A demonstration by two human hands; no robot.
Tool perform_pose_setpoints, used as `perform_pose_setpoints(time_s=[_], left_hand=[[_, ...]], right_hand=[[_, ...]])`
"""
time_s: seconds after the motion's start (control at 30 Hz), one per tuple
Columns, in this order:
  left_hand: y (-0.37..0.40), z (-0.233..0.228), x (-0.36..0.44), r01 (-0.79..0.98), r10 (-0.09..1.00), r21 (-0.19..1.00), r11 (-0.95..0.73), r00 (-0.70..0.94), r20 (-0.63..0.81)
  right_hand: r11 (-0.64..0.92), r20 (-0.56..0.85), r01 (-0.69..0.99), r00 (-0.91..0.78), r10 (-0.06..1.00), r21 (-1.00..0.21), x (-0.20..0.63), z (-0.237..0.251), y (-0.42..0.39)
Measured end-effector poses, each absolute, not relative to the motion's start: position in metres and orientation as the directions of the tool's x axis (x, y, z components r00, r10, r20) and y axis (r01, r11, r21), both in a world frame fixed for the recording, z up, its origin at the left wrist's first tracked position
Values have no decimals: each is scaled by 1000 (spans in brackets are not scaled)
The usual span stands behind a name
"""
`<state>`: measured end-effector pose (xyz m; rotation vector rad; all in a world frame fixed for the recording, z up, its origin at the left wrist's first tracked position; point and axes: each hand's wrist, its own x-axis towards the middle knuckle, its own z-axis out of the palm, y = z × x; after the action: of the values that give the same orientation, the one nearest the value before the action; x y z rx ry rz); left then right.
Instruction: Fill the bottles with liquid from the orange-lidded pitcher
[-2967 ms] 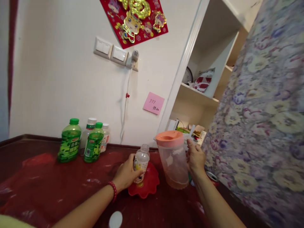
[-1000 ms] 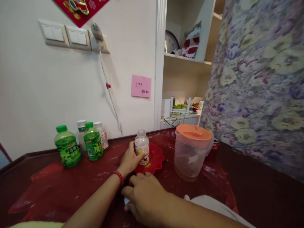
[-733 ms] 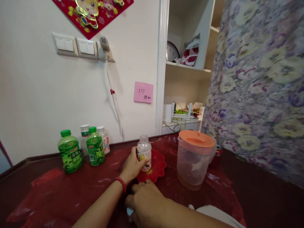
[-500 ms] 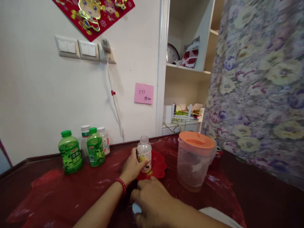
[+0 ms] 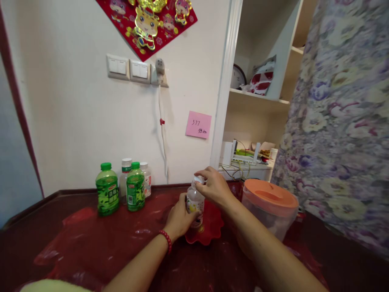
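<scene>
The left hand (image 5: pixel 180 217), with a red bead bracelet (image 5: pixel 166 240) at the wrist, wraps its grip around the body of a small clear bottle (image 5: pixel 195 201). The bottle stands upright in a red scalloped dish (image 5: pixel 209 231) toward the right part of the worktop (image 5: pixel 91 247), which is covered in a shiny red sheet. The bottle's label is colourful, but its print is too small to read. The right hand (image 5: pixel 212 187) sits on top of the bottle, its fingertips pinched on a white cap (image 5: pixel 198 179) at the neck; whether the cap is threaded on cannot be told.

Just right of the dish stands a clear pitcher (image 5: pixel 270 211) with an orange lid, partly behind the right forearm. Along the back edge, toward the left, four bottles are grouped: two green bottles (image 5: pixel 107 194) with green caps and green labels in front, and two paler bottles (image 5: pixel 146 178) behind them. Their label text is not legible.

On the wall above the back edge hangs a pink sticky note (image 5: pixel 198 124) with "377" handwritten on it and two smaller characters below. Higher up are white switches (image 5: pixel 129 69), a plug with a hanging cable, and a red and gold cartoon decoration (image 5: pixel 147 22).
</scene>
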<state>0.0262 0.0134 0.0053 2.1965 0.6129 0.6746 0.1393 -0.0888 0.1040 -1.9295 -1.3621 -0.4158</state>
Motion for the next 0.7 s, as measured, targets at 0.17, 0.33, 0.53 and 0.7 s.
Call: perform_pose_setpoints(time_s=[0.17,0.33,0.53,0.7], left_hand=[[12,8,25,267,627,745,-611,739,249],[13,6,25,258,624,746,-614,737,259],[14,3,25,261,627,748,-610,736,255],[14,4,26,242,619,752,-614,738,268]], right_hand=[[-187,571,919,366,735,-348,145,103,-81],[-222,530,922,367,765,-318,143,111,-82],[-276,479,917,387,788,-287,140,122,-80],[-303,429,908,405,807,-288,141,125,-83]])
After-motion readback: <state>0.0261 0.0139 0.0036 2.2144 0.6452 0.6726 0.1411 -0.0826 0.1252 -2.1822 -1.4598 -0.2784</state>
